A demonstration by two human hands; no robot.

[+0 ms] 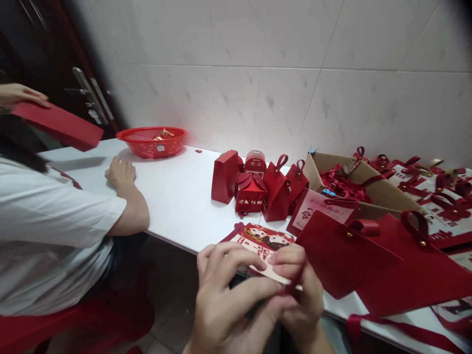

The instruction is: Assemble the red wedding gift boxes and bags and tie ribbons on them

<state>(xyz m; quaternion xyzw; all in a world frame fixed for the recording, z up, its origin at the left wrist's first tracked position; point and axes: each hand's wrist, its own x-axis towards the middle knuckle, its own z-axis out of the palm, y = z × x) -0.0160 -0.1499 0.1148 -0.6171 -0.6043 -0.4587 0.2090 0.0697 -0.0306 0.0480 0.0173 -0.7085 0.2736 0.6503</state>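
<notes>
My left hand (pixel 232 295) and my right hand (pixel 304 290) meet at the table's front edge, fingers closed around the near end of a printed red-and-cream gift box (pixel 263 248). The box shows cartoon figures and red lettering on its upper face. Both thumbs pinch close together at its near edge, where a dark red strip shows by the right fingers. What lies under the fingertips is partly hidden. Just right of my right hand stands a large red gift bag (pixel 339 250) with a loop handle. Behind it is a pink-fronted bag (pixel 313 211).
Small red gift boxes (pixel 250 191) stand ahead on the white table (pixel 177 196). A cardboard box (pixel 383 189) holds red ribbons; several gift bags (pixel 442 196) crowd the right. A red ribbon (pixel 398 324) hangs over the edge. A red basket (pixel 151 142) stands beyond a co-worker (pixel 55 236) raising a red box (pixel 61 125).
</notes>
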